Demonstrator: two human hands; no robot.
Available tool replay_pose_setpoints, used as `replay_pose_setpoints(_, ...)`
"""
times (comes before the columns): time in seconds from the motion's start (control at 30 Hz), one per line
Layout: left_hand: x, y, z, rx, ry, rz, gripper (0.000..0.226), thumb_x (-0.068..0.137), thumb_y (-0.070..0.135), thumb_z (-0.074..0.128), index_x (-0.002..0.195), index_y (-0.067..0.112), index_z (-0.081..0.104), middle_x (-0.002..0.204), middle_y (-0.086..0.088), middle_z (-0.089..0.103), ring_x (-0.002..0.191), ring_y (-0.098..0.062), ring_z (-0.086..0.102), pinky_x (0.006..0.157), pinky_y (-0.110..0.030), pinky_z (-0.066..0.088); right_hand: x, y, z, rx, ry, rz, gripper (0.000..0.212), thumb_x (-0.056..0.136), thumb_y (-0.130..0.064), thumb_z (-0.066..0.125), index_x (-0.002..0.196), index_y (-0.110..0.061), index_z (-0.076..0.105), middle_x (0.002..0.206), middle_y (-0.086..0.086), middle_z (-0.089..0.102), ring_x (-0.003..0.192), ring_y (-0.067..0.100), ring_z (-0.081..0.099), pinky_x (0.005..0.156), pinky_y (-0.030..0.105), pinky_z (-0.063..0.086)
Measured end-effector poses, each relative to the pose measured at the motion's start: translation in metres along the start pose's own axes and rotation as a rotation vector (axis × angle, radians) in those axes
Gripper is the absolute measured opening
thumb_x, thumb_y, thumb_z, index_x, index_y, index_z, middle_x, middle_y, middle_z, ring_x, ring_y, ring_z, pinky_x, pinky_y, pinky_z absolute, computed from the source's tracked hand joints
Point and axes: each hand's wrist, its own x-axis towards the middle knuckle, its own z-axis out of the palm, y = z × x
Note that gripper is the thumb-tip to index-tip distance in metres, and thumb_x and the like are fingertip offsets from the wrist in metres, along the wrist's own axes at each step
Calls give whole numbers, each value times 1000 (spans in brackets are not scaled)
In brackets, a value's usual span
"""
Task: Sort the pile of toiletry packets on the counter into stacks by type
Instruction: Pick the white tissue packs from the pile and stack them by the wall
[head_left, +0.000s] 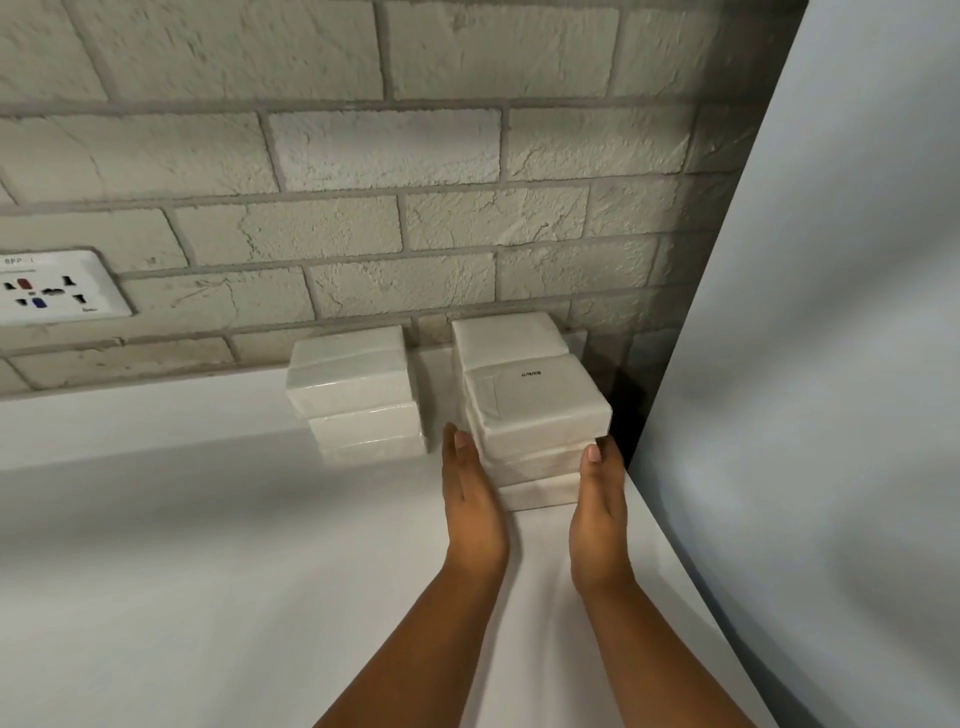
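Note:
Three stacks of white wrapped toiletry packets stand at the back right of the white counter (208, 519). The front right stack (540, 415) has a top packet with small black print. My left hand (470, 499) lies flat against that stack's left side with straight fingers. On its right side my right hand (597, 509) presses flat as well. Behind it a taller stack (506, 335) leans against the wall. To the left stands another stack (356, 384) of three packets.
A rough brick wall (415, 182) backs the counter, with a white socket plate (52, 288) at the left. A pale smooth panel (831, 364) rises along the counter's right edge, close to my right hand.

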Motion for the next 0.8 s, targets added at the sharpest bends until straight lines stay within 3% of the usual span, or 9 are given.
replay_pose_setpoints(0.07, -3, 6, -1, -5, 6, 76, 73, 83, 69, 24, 149, 39, 21, 141, 34, 27, 124, 21, 26, 102, -7, 18, 4, -2, -4, 13, 56, -34, 63, 87, -68, 41, 144, -41, 34, 144, -18, 44, 130, -1, 44, 112, 35, 37)
replay_pose_setpoints(0.13, -6, 8, 0, -8, -24, 94, 69, 84, 66, 25, 148, 41, 23, 138, 38, 31, 118, 28, 30, 96, -2, 23, 9, -9, -5, 10, 61, -92, 59, 93, -59, 39, 147, -36, 32, 147, -17, 42, 132, -3, 41, 114, 36, 34)
replay_pose_setpoints(0.27, -3, 9, 5, -15, -31, 58, 69, 88, 73, 25, 148, 40, 29, 148, 26, 37, 136, 7, 31, 117, -24, 19, 12, -17, 3, 47, 15, -122, 62, 88, -67, 40, 143, -38, 38, 144, -13, 46, 133, 3, 43, 114, 40, 34)
replay_pose_setpoints(0.33, 0, 10, 7, -6, -21, 51, 67, 90, 71, 25, 148, 38, 30, 149, 23, 37, 138, 4, 30, 120, -32, 18, 12, -18, 6, 47, 1, -121, 59, 90, -63, 37, 142, -36, 40, 142, -13, 49, 131, 2, 45, 114, 39, 34)
replay_pose_setpoints(0.53, -2, 22, 11, 42, 14, 60, 51, 101, 50, 21, 149, 34, 28, 147, 23, 31, 135, 5, 27, 114, -19, 16, 8, -21, 9, 32, -30, -92, 40, 90, -63, 35, 129, -52, 40, 139, -18, 49, 129, -3, 44, 116, 36, 31)
replay_pose_setpoints(0.63, 0, 24, 8, 18, 15, 27, 57, 98, 58, 23, 149, 34, 29, 149, 21, 32, 138, 0, 29, 119, -27, 17, 6, -22, 10, -12, 18, -106, 64, 83, -74, 37, 140, -44, 37, 147, -15, 42, 135, 0, 38, 117, 39, 30)
replay_pose_setpoints(0.7, 0, 25, 1, 24, 38, 26, 58, 97, 60, 23, 149, 35, 29, 151, 20, 33, 139, 0, 28, 120, -29, 16, -4, -31, 11, -152, 178, -300, 75, 89, -69, 37, 147, -23, 33, 151, -5, 37, 140, 8, 34, 115, 45, 31)
replay_pose_setpoints(0.77, -3, 29, -14, 29, 129, 91, 50, 100, 54, 21, 145, 37, 36, 146, 24, 37, 134, 3, 31, 115, -25, 18, -22, -41, 16, -298, 273, -605, 58, 98, -43, 40, 140, -2, 41, 141, 12, 47, 132, 25, 44, 105, 49, 41)
replay_pose_setpoints(0.8, -4, 31, -26, 40, 211, 138, 47, 101, 52, 22, 140, 37, 43, 140, 24, 43, 132, 2, 36, 113, -25, 22, -36, -44, 24, -329, 240, -713, 49, 98, -32, 41, 132, 3, 47, 131, 15, 52, 123, 29, 50, 99, 47, 45)
